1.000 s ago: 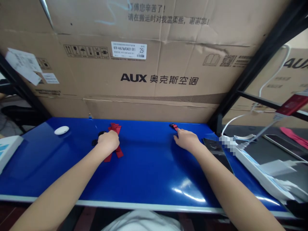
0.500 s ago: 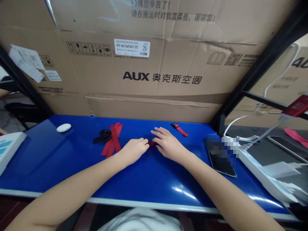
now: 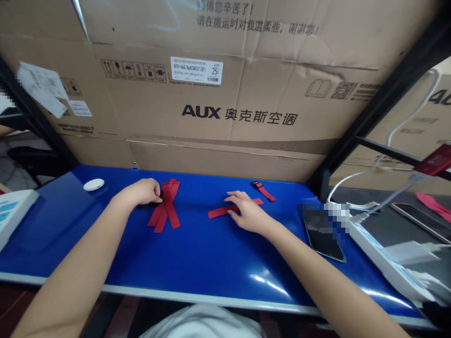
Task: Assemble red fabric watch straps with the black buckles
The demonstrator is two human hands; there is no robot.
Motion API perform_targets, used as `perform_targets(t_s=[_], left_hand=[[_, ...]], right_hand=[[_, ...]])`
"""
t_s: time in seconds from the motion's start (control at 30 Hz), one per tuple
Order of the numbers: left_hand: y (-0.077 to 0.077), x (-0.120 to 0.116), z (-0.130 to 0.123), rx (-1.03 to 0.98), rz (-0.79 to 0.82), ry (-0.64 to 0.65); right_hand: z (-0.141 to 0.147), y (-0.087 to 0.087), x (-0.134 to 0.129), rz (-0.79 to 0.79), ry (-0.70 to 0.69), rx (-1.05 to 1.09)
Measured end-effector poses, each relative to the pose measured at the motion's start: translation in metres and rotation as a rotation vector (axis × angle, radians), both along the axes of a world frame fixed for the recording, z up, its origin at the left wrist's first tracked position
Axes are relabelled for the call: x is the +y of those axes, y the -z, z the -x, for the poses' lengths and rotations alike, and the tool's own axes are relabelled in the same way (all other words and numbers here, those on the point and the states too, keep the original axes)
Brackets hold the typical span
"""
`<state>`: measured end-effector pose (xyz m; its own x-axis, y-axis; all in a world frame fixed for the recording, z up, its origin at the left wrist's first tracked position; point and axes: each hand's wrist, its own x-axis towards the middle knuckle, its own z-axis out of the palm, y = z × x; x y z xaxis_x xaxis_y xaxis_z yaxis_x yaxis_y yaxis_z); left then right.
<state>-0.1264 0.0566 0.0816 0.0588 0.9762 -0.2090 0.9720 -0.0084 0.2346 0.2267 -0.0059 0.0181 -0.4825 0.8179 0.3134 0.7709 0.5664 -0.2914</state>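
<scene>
**Left hand swings from the middle strip to the black pieces**

Head view, twelve being straight ahead: the left hand [image 3: 143, 192] has moved to eleven o'clock, thumb and fingers drawn together at the small black pieces [image 3: 148, 206] beside the crossed red strips [image 3: 169, 211]. Whether it pinches one I cannot tell. At twelve, a single red strip [image 3: 216, 213] now lies flat on the blue desk [image 3: 197, 258], passing beneath the right hand [image 3: 246, 211], whose fingers are spread; contact is unclear. A red strap with a black buckle [image 3: 264, 191] lies at one o'clock.

Picking out a black piece seems the step in hand. Next likely calls for a fine pinch that lifts one without dragging the strips, the right hand steadying the single strip.
</scene>
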Motion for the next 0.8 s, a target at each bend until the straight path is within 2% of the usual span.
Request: perform_targets(t_s=[0.07, 0.13, 0.3, 0.37, 0.47, 0.57, 0.7, 0.8], left_hand=[[0.003, 0.002, 0.008, -0.113, 0.094, -0.015], [0.007, 0.002, 0.009, -0.183, 0.120, -0.018], [0.013, 0.007, 0.008, -0.220, 0.086, -0.009], [0.011, 0.007, 0.004, -0.307, 0.050, 0.012], [0.007, -0.001, -0.018, -0.630, 0.018, 0.059], [0.009, -0.017, -0.055, -0.983, 0.040, 0.140], [0.026, -0.034, -0.099, -1.196, 0.160, 0.271], [0.038, -0.042, -0.115, -1.267, 0.229, 0.313]], right_hand=[[0.010, 0.008, 0.002, 0.068, -0.106, 0.145], [0.018, 0.013, 0.003, 0.124, -0.146, 0.234], [0.022, 0.014, 0.005, 0.206, -0.069, 0.310], [0.021, 0.011, 0.005, 0.265, -0.051, 0.348], [0.021, 0.005, 0.003, 0.332, -0.075, 0.450], [0.023, 0.001, 0.000, 0.402, -0.082, 0.550], [0.025, -0.002, -0.003, 0.500, -0.113, 0.685], [0.024, -0.004, -0.005, 0.489, -0.137, 0.696]])
